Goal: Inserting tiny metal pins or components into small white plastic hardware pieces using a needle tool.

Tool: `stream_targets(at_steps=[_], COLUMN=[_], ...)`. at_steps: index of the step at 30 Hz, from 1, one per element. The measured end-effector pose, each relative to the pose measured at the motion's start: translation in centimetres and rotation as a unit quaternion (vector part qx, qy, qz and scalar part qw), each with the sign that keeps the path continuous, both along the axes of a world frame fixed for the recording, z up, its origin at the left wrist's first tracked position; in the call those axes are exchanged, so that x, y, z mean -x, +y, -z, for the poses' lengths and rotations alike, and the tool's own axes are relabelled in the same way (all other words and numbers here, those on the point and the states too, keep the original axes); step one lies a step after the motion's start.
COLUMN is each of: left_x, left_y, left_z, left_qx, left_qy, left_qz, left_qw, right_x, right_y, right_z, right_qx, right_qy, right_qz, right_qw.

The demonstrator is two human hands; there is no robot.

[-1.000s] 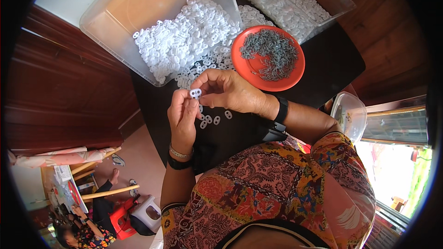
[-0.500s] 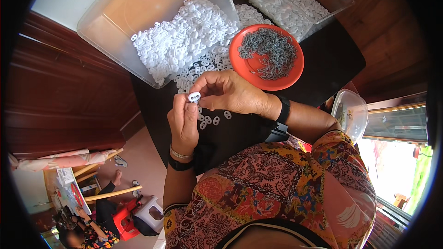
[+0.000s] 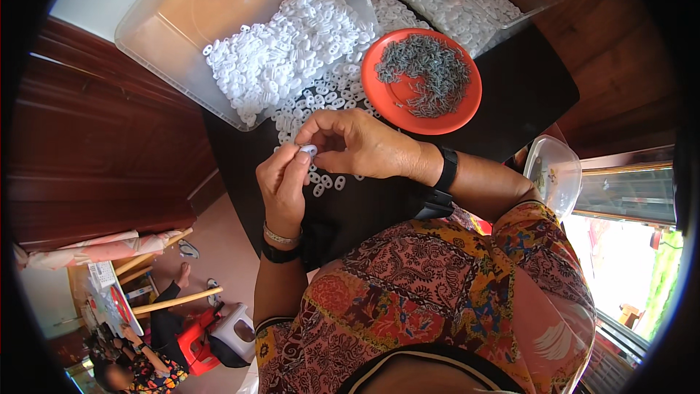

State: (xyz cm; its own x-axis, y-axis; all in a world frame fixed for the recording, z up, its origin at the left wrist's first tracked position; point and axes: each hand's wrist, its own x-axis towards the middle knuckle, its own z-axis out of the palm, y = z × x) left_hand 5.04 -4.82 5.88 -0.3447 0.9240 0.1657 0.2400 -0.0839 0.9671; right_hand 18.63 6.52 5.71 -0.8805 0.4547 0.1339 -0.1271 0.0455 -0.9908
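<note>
Between the thumb and fingers of my left hand [image 3: 283, 186] is a small white oval plastic piece with two holes [image 3: 310, 149]. My right hand [image 3: 372, 147] is curled close against it, index fingertip at the piece's top edge and thumb just to its right; whether a small part sits in this pinch is hidden. Several loose white two-hole pieces [image 3: 319, 190] lie on the dark tabletop [image 3: 372, 211] below my hands. Beyond my right hand stands an orange-red plate [image 3: 375, 98] heaped with small grey metal pins or screws [image 3: 445, 76].
A clear plastic bin [image 3: 157, 66] lies tipped at the far left, white pieces [image 3: 292, 51] spilling from it. Another clear bin [image 3: 536, 4] of white pieces stands at the far right. At lower left a person [image 3: 157, 365] sits near a red stool [image 3: 195, 343].
The white piece has turned from showing both holes to a more edge-on tilt. Both hands stay together, the left shifted slightly leftward.
</note>
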Motion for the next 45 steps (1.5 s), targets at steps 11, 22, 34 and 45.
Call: stream_targets(at_steps=[11,22,34,45], left_x=[-0.5,-1.3,-1.1,-0.7], left_y=[0.2,0.1,0.0,-0.1], left_z=[0.6,0.5,0.9,0.6], left_qx=[0.005,-0.003,0.002,-0.027], left_qy=[-0.098,-0.144,-0.124,-0.127], left_qz=[-0.047,-0.067,-0.064,-0.030], left_qw=[0.994,0.987,0.990,0.991], right_x=[0.1,0.1,-0.3,-0.5], right_y=[-0.2,-0.4,-0.5,-0.7], right_z=[0.2,0.4,-0.2,-0.3], right_qx=[0.080,0.075,-0.164,-0.233], right_qy=[0.019,0.034,0.008,0.059], right_qz=[-0.008,0.002,0.055,0.068], right_qw=[0.997,0.997,0.985,0.968])
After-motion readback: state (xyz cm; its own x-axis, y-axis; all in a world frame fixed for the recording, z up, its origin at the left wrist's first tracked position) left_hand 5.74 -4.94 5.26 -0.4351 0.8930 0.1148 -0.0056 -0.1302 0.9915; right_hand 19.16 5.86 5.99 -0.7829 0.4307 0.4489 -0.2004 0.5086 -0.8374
